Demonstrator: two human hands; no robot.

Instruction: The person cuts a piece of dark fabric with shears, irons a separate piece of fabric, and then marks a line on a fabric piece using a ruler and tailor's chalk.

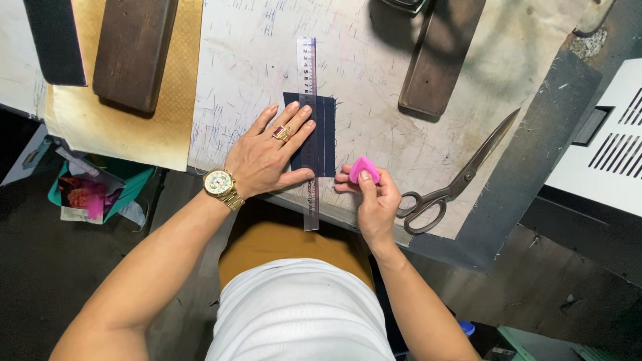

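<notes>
Landmark: I take the clear ruler (308,127) as my reference; it lies lengthwise across the scuffed worktable (374,140), its near end past the table's front edge.
Far left of the ruler: a dark wooden block (132,50) rests on a tan cloth (137,130), well apart from the hands.
Left hand (271,154): I see it spread flat and wide, palm down, fingers pressing on the ruler and on the navy fabric piece (319,137) under it. It grips nothing; it pins.
Navy fabric piece: it lies beneath the ruler, showing mostly on the ruler's right side, touching the left fingertips.
Right hand (374,200): just right of the ruler's near end, pinched narrow on a pink piece of chalk (364,170) between thumb and fingers, at the fabric's near right corner.
Right of the ruler: a second dark wooden block (435,63) further back, and large scissors (458,180) lying open-handled near the right hand, untouched.
Handling, my judgement: the fabric looks thin, limp and light, likely to creep under the ruler, so flat pressure suits it better than a pinch. The chalk looks small, hard and brittle; I would hold its thick edge.
</notes>
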